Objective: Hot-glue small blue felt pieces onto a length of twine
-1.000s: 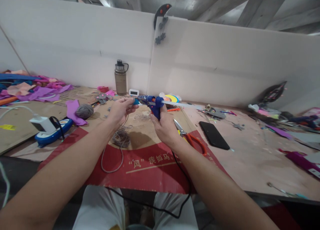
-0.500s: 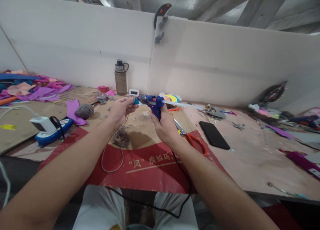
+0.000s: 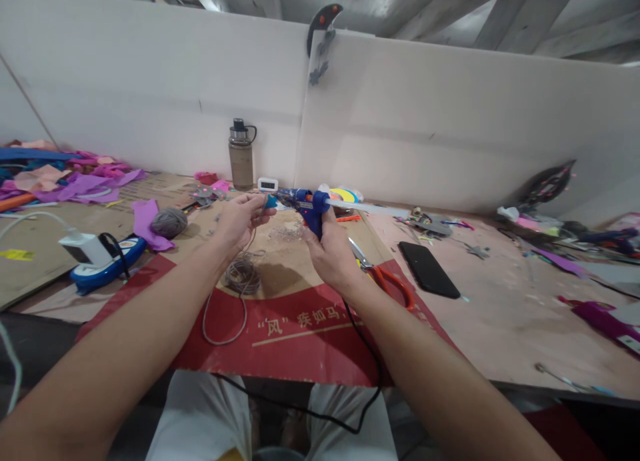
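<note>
The left hand point(image 3: 241, 219) pinches a small blue piece point(image 3: 271, 201) above the cardboard point(image 3: 310, 354), just left of the glue gun point(image 3: 313, 215), which points toward it, held crosswise in the right hand point(image 3: 331, 253), fingers curled

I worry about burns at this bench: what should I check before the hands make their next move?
1. Glue gun gripped: ok, in the right hand.
2. Small blue piece held: ok, in the left hand's fingertips.
3. Left fingers well clear of the nozzle: not ok, they are close to it.
4. Nozzle cool: cannot tell.
5. Glue stick in the gun: ok, protruding from its back.
6. Black cord clear of the white trousers: not ok, it loops across them.
</note>
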The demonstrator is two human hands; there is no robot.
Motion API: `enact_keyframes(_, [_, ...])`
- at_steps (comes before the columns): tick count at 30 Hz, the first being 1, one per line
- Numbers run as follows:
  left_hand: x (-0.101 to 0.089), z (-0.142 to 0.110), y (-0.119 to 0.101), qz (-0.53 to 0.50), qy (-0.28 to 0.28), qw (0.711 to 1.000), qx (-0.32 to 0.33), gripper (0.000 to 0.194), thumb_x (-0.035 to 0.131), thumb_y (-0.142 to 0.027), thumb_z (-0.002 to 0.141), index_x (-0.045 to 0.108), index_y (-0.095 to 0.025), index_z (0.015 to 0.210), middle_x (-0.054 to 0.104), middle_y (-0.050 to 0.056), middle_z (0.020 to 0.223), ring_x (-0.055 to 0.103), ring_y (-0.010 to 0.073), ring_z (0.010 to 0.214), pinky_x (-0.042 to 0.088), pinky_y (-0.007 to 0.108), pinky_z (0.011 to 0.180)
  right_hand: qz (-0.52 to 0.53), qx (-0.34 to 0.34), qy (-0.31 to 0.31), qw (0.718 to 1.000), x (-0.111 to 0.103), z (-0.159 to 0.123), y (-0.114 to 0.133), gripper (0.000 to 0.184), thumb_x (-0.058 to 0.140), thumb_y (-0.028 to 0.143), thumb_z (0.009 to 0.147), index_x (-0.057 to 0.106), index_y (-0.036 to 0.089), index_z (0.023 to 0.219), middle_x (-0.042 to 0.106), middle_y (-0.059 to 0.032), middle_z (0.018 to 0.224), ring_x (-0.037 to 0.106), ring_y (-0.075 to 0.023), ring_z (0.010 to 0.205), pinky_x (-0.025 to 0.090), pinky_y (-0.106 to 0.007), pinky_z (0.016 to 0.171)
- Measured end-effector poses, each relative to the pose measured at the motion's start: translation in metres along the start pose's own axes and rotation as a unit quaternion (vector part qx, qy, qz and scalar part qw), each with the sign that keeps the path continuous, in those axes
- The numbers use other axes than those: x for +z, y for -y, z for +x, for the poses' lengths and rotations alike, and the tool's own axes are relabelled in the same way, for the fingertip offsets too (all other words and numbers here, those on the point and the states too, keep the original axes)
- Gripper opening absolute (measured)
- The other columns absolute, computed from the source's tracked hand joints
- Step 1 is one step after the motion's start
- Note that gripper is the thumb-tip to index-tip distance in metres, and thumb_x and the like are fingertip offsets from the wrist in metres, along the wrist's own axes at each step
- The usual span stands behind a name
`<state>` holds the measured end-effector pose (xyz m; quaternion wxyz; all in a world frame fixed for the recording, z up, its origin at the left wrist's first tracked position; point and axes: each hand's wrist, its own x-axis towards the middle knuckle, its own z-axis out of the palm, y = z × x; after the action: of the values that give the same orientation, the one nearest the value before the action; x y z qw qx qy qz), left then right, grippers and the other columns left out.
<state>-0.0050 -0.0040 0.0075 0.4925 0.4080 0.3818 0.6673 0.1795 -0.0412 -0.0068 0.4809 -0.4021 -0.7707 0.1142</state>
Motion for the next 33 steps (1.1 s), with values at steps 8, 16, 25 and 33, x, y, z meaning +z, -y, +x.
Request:
enact_keyframes(8, [0.0025, -0.0015, -0.0009, 0.005, -0.002, 1.000, 0.000, 0.007, 0.066, -0.015, 0.077, 0.060, -0.013, 0.074, 0.067, 0.002, 0.068, 0.066, 0.0095, 0.058, 0.047, 0.016, 0.050, -0.008, 0.004, 0.001, 1.000, 0.0005, 0.0000, 0.0028, 0.049, 0.047, 0.025, 0.088, 0.042, 0.018, 0.137, 0.065, -0.0158, 0.114, 0.060, -0.0307, 0.109, 0.048, -0.050, 0.096])
enact_keyframes(16, [0.0015, -0.0012, -0.0021, 0.001, -0.001, 1.000, 0.008, 0.008, 0.067, -0.015, 0.077, 0.060, -0.013, 0.074, 0.066, 0.002, 0.068, 0.066, 0.0094, 0.058, 0.048, 0.016, 0.051, -0.010, 0.004, 0.003, 1.000, 0.0011, -0.0005, 0.0014, 0.045, 0.047, 0.025, 0.088, 0.046, 0.018, 0.133, 0.065, -0.0151, 0.111, 0.059, -0.0318, 0.111, 0.046, -0.052, 0.098])
enact_keyframes(25, [0.0011, 0.0001, -0.0019, -0.008, 0.002, 1.000, 0.011, 0.005, 0.064, -0.014, 0.078, 0.062, -0.012, 0.074, 0.066, 0.002, 0.068, 0.066, 0.0088, 0.058, 0.047, 0.015, 0.049, -0.018, 0.011, 0.002, 1.000, 0.0002, -0.0006, 0.0022, 0.047, 0.047, 0.026, 0.088, 0.045, 0.018, 0.135, 0.065, -0.0157, 0.115, 0.062, -0.0306, 0.102, 0.050, -0.049, 0.090])
enact_keyframes(33, [0.0009, 0.0008, -0.0018, 0.004, -0.003, 1.000, 0.021, 0.005, 0.065, -0.015, 0.076, 0.062, -0.012, 0.074, 0.066, 0.002, 0.067, 0.066, 0.0094, 0.056, 0.047, 0.015, 0.047, -0.012, 0.019, 0.007, 1.000, 0.0002, -0.0007, 0.0030, 0.047, 0.046, 0.025, 0.088, 0.045, 0.017, 0.134, 0.065, -0.0162, 0.116, 0.062, -0.0306, 0.103, 0.049, -0.046, 0.090])
